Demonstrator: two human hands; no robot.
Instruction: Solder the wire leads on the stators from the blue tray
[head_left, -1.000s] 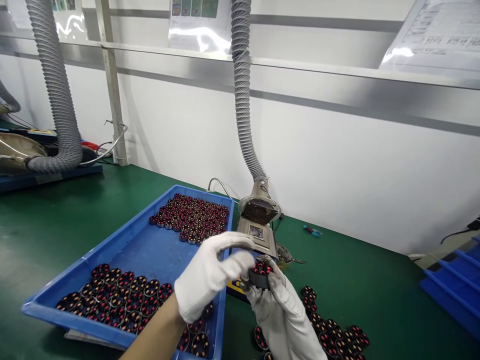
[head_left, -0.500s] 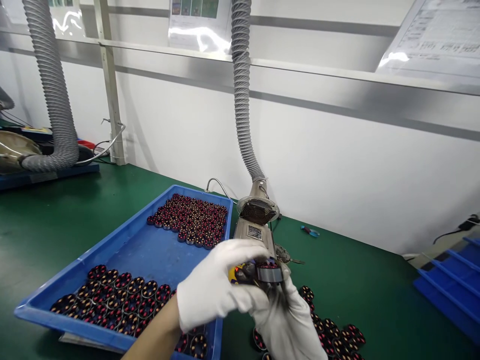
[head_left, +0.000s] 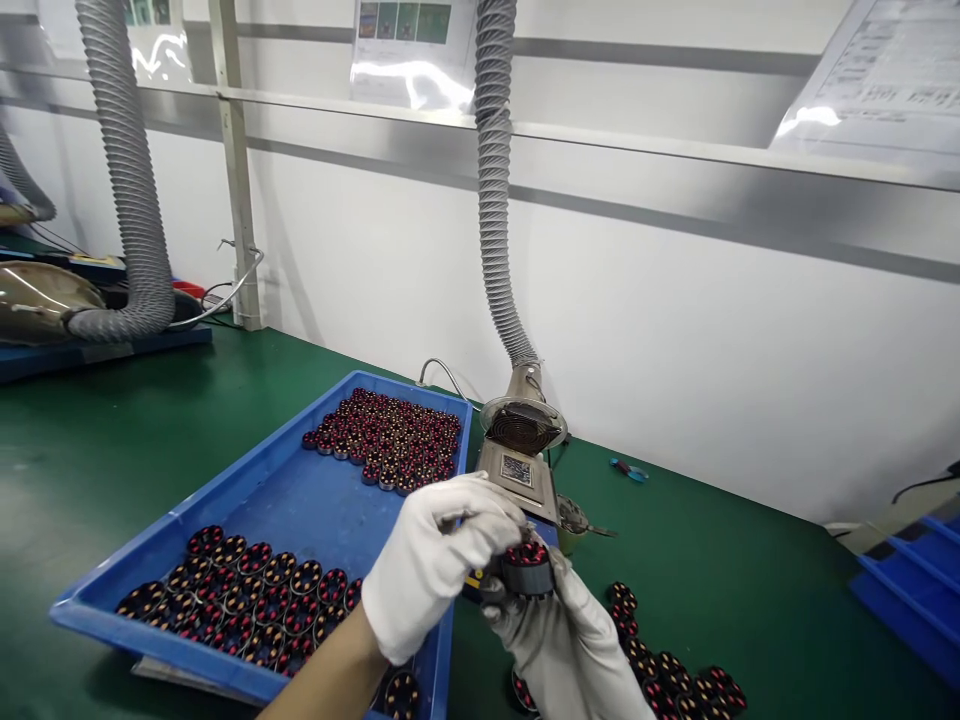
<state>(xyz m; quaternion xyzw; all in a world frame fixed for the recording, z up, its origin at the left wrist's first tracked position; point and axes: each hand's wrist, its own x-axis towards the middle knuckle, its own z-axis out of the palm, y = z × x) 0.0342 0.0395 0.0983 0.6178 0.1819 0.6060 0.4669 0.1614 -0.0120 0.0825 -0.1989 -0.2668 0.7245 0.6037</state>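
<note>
My right hand (head_left: pixel 562 635), in a white glove with grey-stained fingers, holds a round motor part (head_left: pixel 528 576) with a dark metal rim and red pieces inside. The part's inner side faces up and toward the left hand. Just above its far edge, my gloved left hand (head_left: pixel 442 560) has thumb and fingers pinched together. What they hold, if anything, is too small to make out. Behind the hands stands a metal soldering pot (head_left: pixel 520 470) with a dark grille hood, partly covered by the fingers.
A blue tray (head_left: pixel 289 510) at left carries many similar parts in two groups. More parts (head_left: pixel 667 670) lie on the green table at right. Small blue-handled cutters (head_left: pixel 628 470) lie farther back. A grey duct hose (head_left: pixel 495 200) hangs over the pot; blue racks (head_left: pixel 911 600) stand right.
My left hand has gone from spread around the part to pinched above its edge. The part is tilted, showing more of its red inside. The whole view has shifted slightly.
</note>
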